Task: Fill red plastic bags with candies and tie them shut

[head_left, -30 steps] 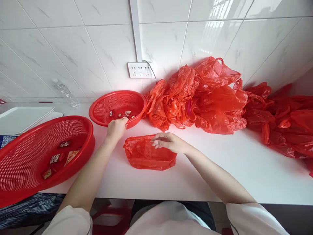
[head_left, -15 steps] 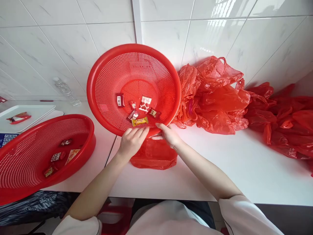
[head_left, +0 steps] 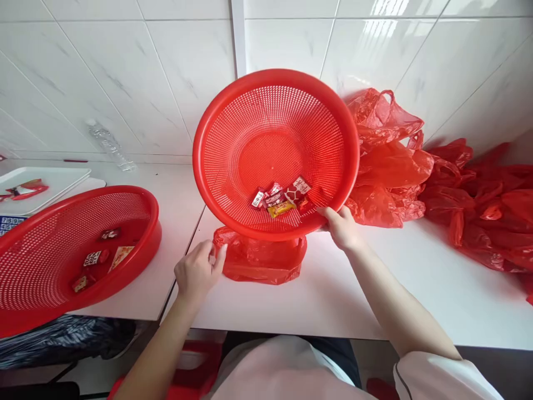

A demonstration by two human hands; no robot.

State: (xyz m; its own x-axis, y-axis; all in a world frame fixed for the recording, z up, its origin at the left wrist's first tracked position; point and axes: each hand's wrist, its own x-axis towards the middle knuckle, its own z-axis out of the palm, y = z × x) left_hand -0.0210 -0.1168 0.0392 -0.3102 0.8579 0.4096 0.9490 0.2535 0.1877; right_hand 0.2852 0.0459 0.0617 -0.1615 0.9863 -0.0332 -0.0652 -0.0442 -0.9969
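Observation:
My right hand (head_left: 342, 226) grips the lower right rim of a red perforated plastic basket (head_left: 272, 150), thumb inside. The basket is tilted toward me, and several wrapped snacks lie together at its lower side, among them a yellow packet (head_left: 281, 209) and a red-and-white packet (head_left: 297, 190). Below the basket a red plastic bag (head_left: 262, 269) lies on the table, its upper part partly hidden by the rim. At the bag's left edge is my left hand (head_left: 197, 269), off the basket, with fingers bent and thumb apart from them.
Another red basket (head_left: 154, 239) with a few wrapped snacks stands at the left. Behind it are a white tray (head_left: 62, 180) holding a packet and a clear plastic bottle (head_left: 111, 145). Filled red bags (head_left: 389, 166) crowd the right side against the tiled wall (head_left: 287, 41).
My left hand has let go of the basket rim and moved down left beside the bag. The basket has shifted right in my right hand, and the snacks have slid together.

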